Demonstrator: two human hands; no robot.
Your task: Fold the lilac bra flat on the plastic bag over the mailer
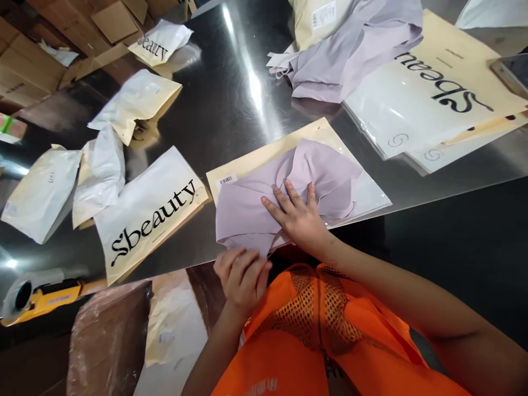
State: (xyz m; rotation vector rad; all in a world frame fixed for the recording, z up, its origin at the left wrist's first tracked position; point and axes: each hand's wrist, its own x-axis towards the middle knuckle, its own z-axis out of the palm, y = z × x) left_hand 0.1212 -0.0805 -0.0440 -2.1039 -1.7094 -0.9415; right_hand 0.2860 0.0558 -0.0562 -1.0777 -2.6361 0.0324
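Note:
A lilac garment (247,206) lies folded on a cream and clear bag (264,154) with a barcode sticker, near the front edge of a shiny steel table (223,104). My right hand (295,214) presses flat on the garment, fingers spread. My left hand (243,275) is at the table's front edge, its fingers curled around the garment's lower edge and strap.
Several filled "Sbeauty" bags (148,220) lie to the left. A stack of empty bags (433,93) and a pile of lilac garments (350,49) sit at the back right. A yellow tape dispenser (37,297) is at the lower left, cardboard boxes (28,60) beyond.

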